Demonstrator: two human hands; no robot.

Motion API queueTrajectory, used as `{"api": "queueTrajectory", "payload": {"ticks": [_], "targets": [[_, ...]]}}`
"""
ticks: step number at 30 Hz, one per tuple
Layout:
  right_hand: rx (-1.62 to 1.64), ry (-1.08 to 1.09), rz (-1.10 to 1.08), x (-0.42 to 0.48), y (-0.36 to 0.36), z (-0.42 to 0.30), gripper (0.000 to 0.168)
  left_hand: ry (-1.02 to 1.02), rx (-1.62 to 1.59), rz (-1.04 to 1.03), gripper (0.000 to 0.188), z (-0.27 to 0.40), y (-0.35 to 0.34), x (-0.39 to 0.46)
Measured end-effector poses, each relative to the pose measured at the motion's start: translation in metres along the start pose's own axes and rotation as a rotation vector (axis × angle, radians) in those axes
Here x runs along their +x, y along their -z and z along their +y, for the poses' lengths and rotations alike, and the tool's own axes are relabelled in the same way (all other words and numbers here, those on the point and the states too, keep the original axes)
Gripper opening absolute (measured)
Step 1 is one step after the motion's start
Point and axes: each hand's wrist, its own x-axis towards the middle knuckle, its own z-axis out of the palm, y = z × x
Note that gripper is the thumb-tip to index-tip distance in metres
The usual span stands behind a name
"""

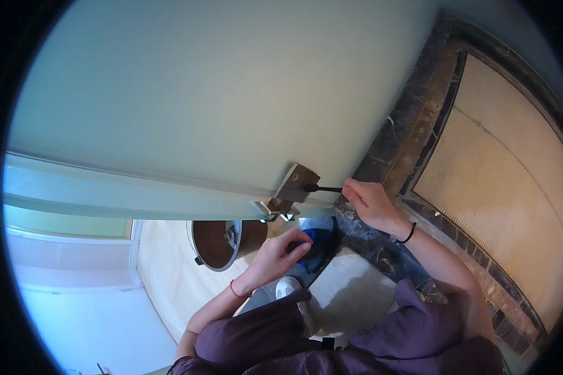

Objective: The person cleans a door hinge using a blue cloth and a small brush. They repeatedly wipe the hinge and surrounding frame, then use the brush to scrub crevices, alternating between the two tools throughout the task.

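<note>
My right hand [368, 204] is closed around a slim black tool [329, 189]. Its wider dark end meets the face of a brown metal hinge plate [300, 180]; whether it is a brush or a driver I cannot tell. The plate sits at the lower edge of a large frosted glass panel [225, 93], with more metal hinge parts [277, 207] just below it. Lower and to the left, my left hand [279, 255] is raised with fingers curled and a gap between thumb and forefinger. Nothing held shows in that gap.
A brown round bin [253, 239] with a pale rim stands beyond my left hand. On the floor lies a blue and black item [316, 243], partly hidden. A ribbed beige mat [502, 178] lies at right within dark stone edging [382, 145]. My white shoe [287, 287] is below.
</note>
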Motion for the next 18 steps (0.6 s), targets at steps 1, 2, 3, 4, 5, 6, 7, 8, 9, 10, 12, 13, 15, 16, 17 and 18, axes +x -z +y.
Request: {"api": "queueTrajectory", "payload": {"ticks": [1, 2, 3, 4, 5, 6, 7, 8, 9, 10, 12, 13, 15, 16, 17, 18], "targets": [[0.001, 0.045, 0.017, 0.004, 0.000, -0.002, 0.023, 0.041, -0.048, -0.003, 0.019, 0.000, -0.003, -0.004], [0.001, 0.089, 0.036, 0.013, 0.001, -0.005, 0.023, 0.080, -0.095, -0.007, 0.019, 0.002, -0.006, -0.008], [0.010, 0.132, 0.050, 0.022, 0.000, -0.015, 0.024, 0.129, -0.143, -0.007, 0.018, 0.003, -0.008, -0.015], [0.005, 0.134, 0.052, 0.027, 0.001, -0.022, 0.026, 0.119, -0.207, -0.008, 0.018, 0.005, -0.008, -0.020], [-0.034, 0.146, 0.042, 0.026, -0.003, -0.015, 0.026, 0.127, -0.294, 0.029, 0.016, 0.009, -0.008, -0.024], [-0.092, 0.162, 0.043, 0.025, -0.003, -0.003, 0.025, 0.093, -0.356, 0.092, 0.016, 0.011, -0.009, -0.024], [-0.151, 0.178, 0.044, 0.023, -0.003, 0.006, 0.025, 0.058, -0.418, 0.153, 0.015, 0.013, -0.009, -0.026], [-0.140, 0.174, 0.085, 0.021, -0.005, 0.012, 0.026, 0.126, -0.461, 0.189, 0.014, 0.021, -0.004, -0.030], [-0.129, 0.169, 0.126, 0.017, -0.007, 0.016, 0.026, 0.074, -0.514, 0.232, 0.013, 0.024, -0.001, -0.029], [-0.120, 0.162, 0.169, 0.015, -0.008, 0.020, 0.026, 0.066, -0.533, 0.286, 0.013, 0.030, 0.001, -0.024], [-0.079, 0.174, 0.120, 0.024, -0.011, -0.015, 0.025, 0.102, -0.488, 0.367, 0.013, 0.035, 0.009, -0.032], [-0.092, 0.181, 0.102, 0.027, -0.007, -0.026, 0.025, 0.079, -0.516, 0.371, 0.013, 0.040, 0.007, -0.027], [-0.138, 0.209, 0.128, 0.028, -0.009, -0.026, 0.028, 0.073, -0.532, 0.336, 0.014, 0.042, 0.008, -0.019], [-0.161, 0.228, 0.148, 0.031, -0.009, -0.025, 0.029, 0.074, -0.546, 0.331, 0.014, 0.041, 0.008, -0.015], [-0.167, 0.193, 0.143, 0.028, -0.009, -0.020, 0.029, 0.074, -0.560, 0.325, 0.015, 0.041, 0.007, -0.011], [-0.173, 0.168, 0.143, 0.022, -0.010, -0.012, 0.030, 0.051, -0.611, 0.301, 0.016, 0.045, 0.006, -0.009]]}}
